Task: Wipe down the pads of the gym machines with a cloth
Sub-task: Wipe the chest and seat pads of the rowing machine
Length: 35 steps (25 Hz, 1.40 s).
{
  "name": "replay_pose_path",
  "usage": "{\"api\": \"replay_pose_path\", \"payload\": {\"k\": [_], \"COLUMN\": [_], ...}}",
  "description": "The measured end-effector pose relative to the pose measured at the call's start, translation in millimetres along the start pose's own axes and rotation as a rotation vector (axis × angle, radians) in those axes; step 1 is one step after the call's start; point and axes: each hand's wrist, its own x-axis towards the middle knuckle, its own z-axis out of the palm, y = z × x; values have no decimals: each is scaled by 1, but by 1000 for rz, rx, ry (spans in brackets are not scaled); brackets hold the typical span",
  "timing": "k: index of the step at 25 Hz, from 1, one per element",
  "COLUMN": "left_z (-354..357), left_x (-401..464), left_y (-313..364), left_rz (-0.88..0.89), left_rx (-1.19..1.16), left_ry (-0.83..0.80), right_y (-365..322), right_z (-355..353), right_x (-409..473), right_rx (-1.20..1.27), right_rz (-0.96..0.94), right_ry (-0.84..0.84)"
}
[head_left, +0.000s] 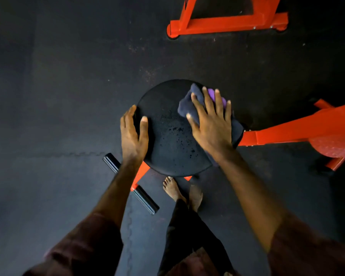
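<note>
A round black seat pad [167, 132] of an orange gym machine sits in the middle of the view, speckled with wet droplets. A dark purple cloth [189, 102] lies on the pad's right side. My right hand [211, 120] presses flat on the cloth with its fingers spread and straight. My left hand [133, 134] holds the pad's left edge, thumb on top and fingers curled round the rim.
The orange frame arm [287, 130] runs right from under the pad. Another orange frame base [227, 22] stands at the top. A black-tipped foot bar [145, 200] lies on the dark rubber floor below the pad, beside my bare feet [181, 192].
</note>
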Motion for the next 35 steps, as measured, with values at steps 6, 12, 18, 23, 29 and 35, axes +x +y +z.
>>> {"api": "replay_pose_path", "payload": {"k": [6, 12, 18, 23, 29, 35], "left_z": [10, 14, 13, 15, 13, 16], "left_x": [14, 3, 6, 8, 6, 6], "left_y": [1, 1, 0, -11, -15, -20], "left_rz": [-60, -58, -39, -74, -69, -56], "left_rx": [11, 58, 2, -86, -128, -153], "left_ry": [-1, 46, 43, 25, 12, 35], "right_y": [-9, -2, -25, -54, -25, -67], "right_z": [-1, -1, 2, 2, -6, -3], "right_x": [-51, -19, -54, -6, -84, -14], "right_rx": [11, 11, -22, -4, -72, -52], "right_rz": [62, 27, -11, -46, -375, -67], "right_ry": [24, 26, 14, 25, -72, -65]}}
